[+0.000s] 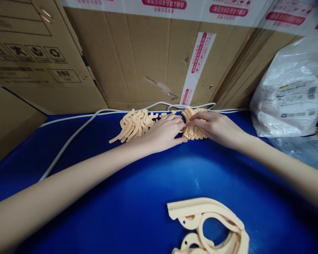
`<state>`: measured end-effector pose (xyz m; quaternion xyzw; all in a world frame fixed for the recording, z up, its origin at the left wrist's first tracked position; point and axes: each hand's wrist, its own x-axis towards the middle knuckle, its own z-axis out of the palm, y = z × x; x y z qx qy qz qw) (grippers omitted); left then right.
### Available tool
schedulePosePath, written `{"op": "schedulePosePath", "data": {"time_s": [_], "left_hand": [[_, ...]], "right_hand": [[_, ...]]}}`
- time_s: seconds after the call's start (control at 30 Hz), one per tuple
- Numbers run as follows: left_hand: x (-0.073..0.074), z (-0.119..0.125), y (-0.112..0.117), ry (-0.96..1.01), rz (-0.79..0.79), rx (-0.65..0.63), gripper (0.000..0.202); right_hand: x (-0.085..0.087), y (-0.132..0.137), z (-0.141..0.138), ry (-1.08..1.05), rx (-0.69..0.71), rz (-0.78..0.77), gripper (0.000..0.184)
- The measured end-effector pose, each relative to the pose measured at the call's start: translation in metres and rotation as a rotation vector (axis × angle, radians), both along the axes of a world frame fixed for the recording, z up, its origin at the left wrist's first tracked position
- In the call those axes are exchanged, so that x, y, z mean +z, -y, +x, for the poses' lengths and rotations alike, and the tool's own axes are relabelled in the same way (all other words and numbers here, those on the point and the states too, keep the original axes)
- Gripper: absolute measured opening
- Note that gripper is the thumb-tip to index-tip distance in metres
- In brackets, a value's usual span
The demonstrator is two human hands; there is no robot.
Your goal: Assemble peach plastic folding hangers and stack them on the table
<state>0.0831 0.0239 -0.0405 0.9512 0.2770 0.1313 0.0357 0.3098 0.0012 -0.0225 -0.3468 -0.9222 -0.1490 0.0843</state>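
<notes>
Both my hands reach to the far side of a blue table (137, 197). My left hand (164, 132) lies with fingers curled next to a loose heap of pale orange curved plastic pieces (134, 125). My right hand (214, 127) has its fingers pressed onto a tight row of the same pieces (192, 133), which sits between the two hands. The fingertips of both hands meet at that row. What each hand grips underneath is partly hidden.
A larger pale orange plastic frame with curved cut-outs (209, 225) lies near me. A white cable (76, 132) runs along the table's back. Big cardboard boxes (148, 60) stand behind. A clear plastic bag with labels (291, 91) sits at the right.
</notes>
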Motion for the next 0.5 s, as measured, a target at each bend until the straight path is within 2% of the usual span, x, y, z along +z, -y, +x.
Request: {"op": "schedulePosePath", "data": {"time_s": [0.13, 0.23, 0.33, 0.5], "left_hand": [[-0.001, 0.001, 0.0, 0.009, 0.001, 0.005, 0.042], [0.004, -0.003, 0.002, 0.016, 0.003, 0.017, 0.045], [0.018, -0.017, 0.0, 0.034, 0.017, 0.041, 0.048], [0.044, -0.061, -0.011, 0.078, 0.07, 0.105, 0.033]], "right_hand": [[0.0, 0.0, 0.0, 0.009, 0.008, 0.004, 0.028], [-0.001, 0.0, 0.0, 0.025, 0.007, 0.041, 0.027], [-0.001, 0.0, 0.0, 0.062, 0.002, 0.088, 0.026], [-0.002, -0.001, 0.0, 0.098, -0.006, 0.124, 0.027]]}}
